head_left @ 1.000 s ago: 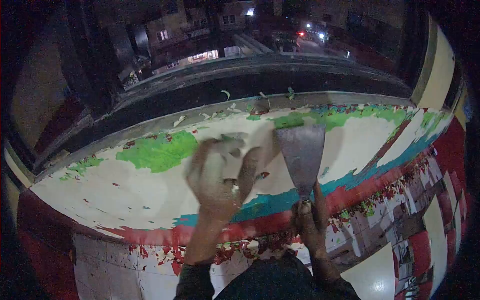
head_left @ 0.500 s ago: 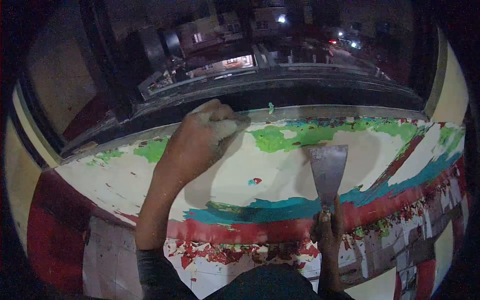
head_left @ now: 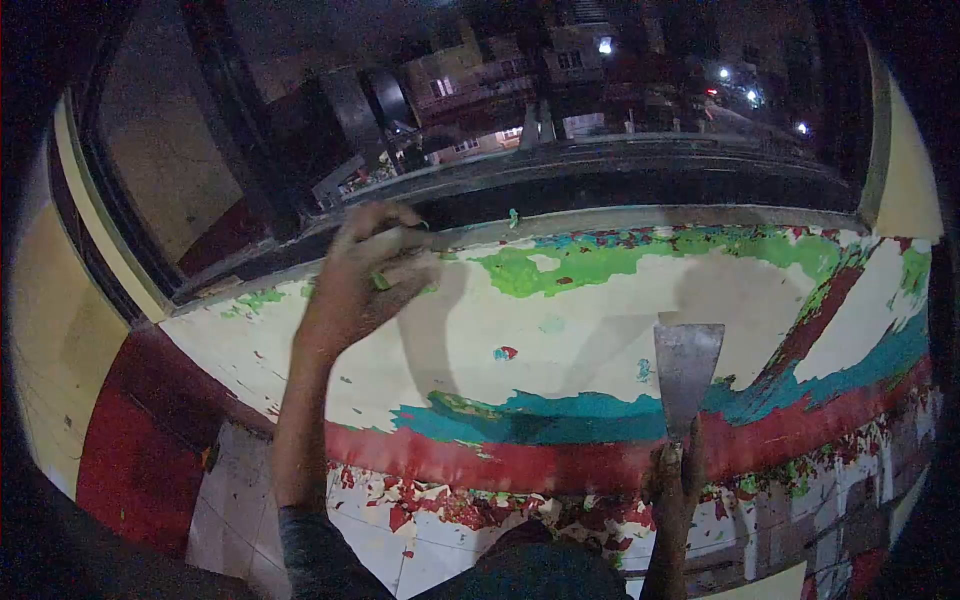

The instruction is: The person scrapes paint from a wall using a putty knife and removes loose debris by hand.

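My right hand (head_left: 675, 480) is wrapped round the handle of a paint scraper (head_left: 690, 362); its wide metal blade points up and away in front of the wall. My left hand (head_left: 372, 268) is raised near the window ledge, its fingers bent and apart, slightly smeared by motion. A pale speck shows at a fingertip, too small to name. Before both hands is the wall (head_left: 500, 310), with cream bare areas and leftover patches of green paint (head_left: 570, 270), teal paint (head_left: 570, 418) and red paint (head_left: 480, 465). A green paint flake (head_left: 514, 217) sits at the ledge.
A dark window frame (head_left: 640, 180) runs above the wall, with night lights and buildings beyond the glass. Red and cream paint chips (head_left: 440, 505) litter the tiled floor (head_left: 380, 540) below. Yellow and red side walls (head_left: 140, 450) stand at the left.
My left hand has drawn back leftward from the ledge and its fingers have parted. The scraper in my right hand sits slightly lower and further right. The whole view has shifted a little.
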Demonstrator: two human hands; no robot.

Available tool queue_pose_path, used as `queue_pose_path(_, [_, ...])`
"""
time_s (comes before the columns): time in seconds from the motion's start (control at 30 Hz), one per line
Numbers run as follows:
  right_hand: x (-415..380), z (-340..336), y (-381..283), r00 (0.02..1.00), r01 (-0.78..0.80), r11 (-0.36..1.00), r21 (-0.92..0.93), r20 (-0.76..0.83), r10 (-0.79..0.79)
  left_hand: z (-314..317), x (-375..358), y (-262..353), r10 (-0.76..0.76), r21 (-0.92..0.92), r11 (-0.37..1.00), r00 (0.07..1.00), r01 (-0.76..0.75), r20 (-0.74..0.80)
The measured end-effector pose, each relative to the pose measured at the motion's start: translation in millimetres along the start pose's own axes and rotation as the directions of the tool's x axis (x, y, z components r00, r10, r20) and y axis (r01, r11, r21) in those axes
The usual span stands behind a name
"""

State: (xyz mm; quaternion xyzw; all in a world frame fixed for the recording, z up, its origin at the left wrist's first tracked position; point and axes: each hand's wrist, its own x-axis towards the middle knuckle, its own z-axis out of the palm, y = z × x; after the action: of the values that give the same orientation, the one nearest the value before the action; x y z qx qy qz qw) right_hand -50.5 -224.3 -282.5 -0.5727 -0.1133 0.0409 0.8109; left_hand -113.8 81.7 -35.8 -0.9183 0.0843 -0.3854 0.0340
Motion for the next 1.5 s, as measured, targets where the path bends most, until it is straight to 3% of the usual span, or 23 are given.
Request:
queue_pose_path(0.1, [-6.6, 10.3, -8.7, 0.996, 0.042, 0.999, -0.003, 0.081, -0.041, 21.1, 8.3, 1.6, -0.041, 0.023, 0.999, 0.993, 0.039, 0.111])
queue_pose_path(0.23, [-15.3, 26.7, -1.3, 0.997, 0.031, 0.999, 0.021, 0.072, -0.032, 22.8, 12.6, -8.0, 0.085, 0.049, 0.995, 0.989, -0.091, 0.117])
queue_pose_path(0.3, [-22.0, 42.5, -3.8, 0.998, 0.012, 1.0, -0.024, 0.065, -0.01, 17.9, 14.7, -4.5, 0.08, 0.079, 0.993, 0.985, -0.093, 0.154])
queue_pose_path(0.37, [-19.0, 44.9, 29.3, 0.989, 0.145, 0.96, -0.238, 0.058, -0.135, 13.1, 20.5, -7.4, 0.013, 0.042, 0.999, 0.967, -0.025, 0.255])
queue_pose_path(0.43, [-27.1, 60.1, 37.3, 0.982, 0.191, 0.943, -0.273, 0.047, -0.185, 10.2, 27.9, -12.0, 0.007, 0.016, 1.0, 0.94, -0.013, 0.34])
queue_pose_path(0.5, [-36.5, 92.1, 28.8, 0.985, 0.174, 0.976, -0.128, 0.026, -0.172, 9.7, 32.8, -17.3, 0.046, -0.001, 0.999, 0.916, -0.05, 0.399])
queue_pose_path(0.6, [-53.1, 125.5, 26.0, 0.996, 0.052, 0.992, -0.116, -0.07, -0.061, 17.3, 36.2, -30.9, 0.155, -0.03, 0.987, 0.887, -0.157, 0.436])
queue_pose_path(0.7, [-72.1, 153.9, 29.7, 0.985, 0.007, 1.0, -0.008, -0.173, -0.008, 25.1, 36.2, -43.4, 0.311, -0.103, 0.95, 0.888, -0.293, 0.34])
queue_pose_path(0.8, [-79.0, 166.9, 39.4, 0.981, 0.104, 0.994, -0.024, -0.164, -0.107, 30.1, 33.6, -45.1, 0.332, -0.083, 0.943, 0.892, -0.322, 0.306])
queue_pose_path(0.9, [-82.7, 161.9, 39.0, 0.988, 0.137, 0.983, -0.125, -0.053, -0.145, 34.3, 26.1, -47.5, 0.332, -0.167, 0.94, 0.911, -0.297, 0.246])
queue_pose_path(1.0, [-81.4, 161.4, 38.2, 0.985, 0.145, 0.988, -0.057, -0.08, -0.15, 26.1, 15.3, -53.9, 0.35, -0.166, 0.933, 0.914, -0.32, 0.204])
queue_pose_path(1.1, [-74.0, 158.1, 26.5, 0.989, 0.088, 0.995, -0.053, -0.113, -0.094, 0.4, 2.5, -59.5, 0.284, -0.373, 0.906, 0.939, -0.197, 0.193])
queue_pose_path(1.2, [-53.1, 142.0, 50.9, 0.972, 0.208, 0.965, -0.159, -0.08, -0.223, 1.0, 3.7, -70.1, 0.351, -0.241, 0.918, 0.927, -0.314, 0.132])
queue_pose_path(1.3, [-48.2, 144.6, 40.7, 0.989, 0.124, 0.99, -0.072, -0.077, -0.13, 10.7, 6.1, -55.9, 0.243, -0.302, 0.93, 0.967, -0.211, 0.071])
queue_pose_path(1.4, [-35.0, 146.5, 27.8, 0.995, 0.077, 0.99, -0.117, -0.055, -0.084, 15.2, 10.7, -57.3, 0.371, -0.163, 0.922, 0.92, -0.35, 0.123])
queue_pose_path(1.5, [-24.9, 133.9, 32.0, 0.993, 0.109, 0.983, -0.151, 0.049, -0.103, 4.6, 16.3, -52.7, 0.308, -0.108, 0.951, 0.913, -0.29, 0.268])
